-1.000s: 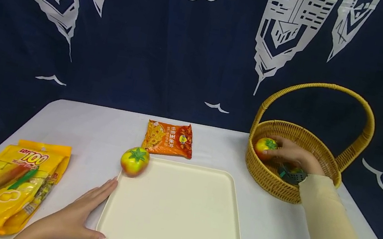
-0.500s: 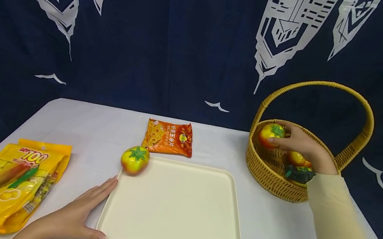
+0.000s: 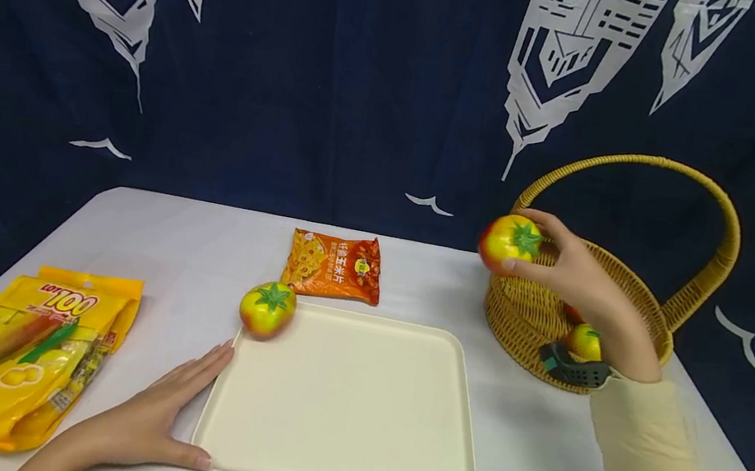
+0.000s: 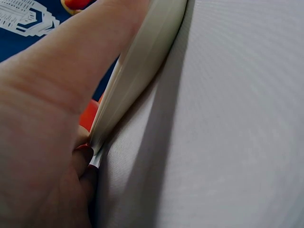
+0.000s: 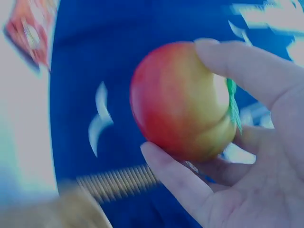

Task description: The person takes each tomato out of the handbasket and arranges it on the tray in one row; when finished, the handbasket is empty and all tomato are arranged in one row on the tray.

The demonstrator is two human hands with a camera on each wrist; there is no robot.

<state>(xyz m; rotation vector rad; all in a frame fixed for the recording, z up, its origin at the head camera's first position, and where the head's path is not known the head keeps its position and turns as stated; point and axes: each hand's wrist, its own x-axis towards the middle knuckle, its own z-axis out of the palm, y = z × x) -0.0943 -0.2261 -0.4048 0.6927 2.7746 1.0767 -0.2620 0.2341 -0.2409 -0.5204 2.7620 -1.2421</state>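
Note:
My right hand [image 3: 575, 281] grips a red-and-yellow tomato [image 3: 507, 243] with a green leafy top, up at the left rim of a wicker basket [image 3: 594, 259]. Up close in the right wrist view, thumb and fingers curl round the tomato [image 5: 180, 102]. My left hand [image 3: 156, 411] lies along the left edge of a cream tray [image 3: 349, 406], fingers straight and thumb at its near corner. From the left wrist, the tray's side [image 4: 142, 71] shows against that hand. A second tomato [image 3: 267, 310] sits on the tray's back left corner.
More red and yellow fruit [image 3: 584, 343] lies in the basket, under its tall arched handle [image 3: 660, 162]. Behind the tray is an orange snack packet [image 3: 333, 266]. Yellow candy bags [image 3: 12, 358] lie at the left. A dark patterned cloth [image 3: 260, 83] hangs behind the table.
My right hand has lifted the tomato from inside the basket up to its left rim, uncovering other fruit. My left hand stays at the tray's edge.

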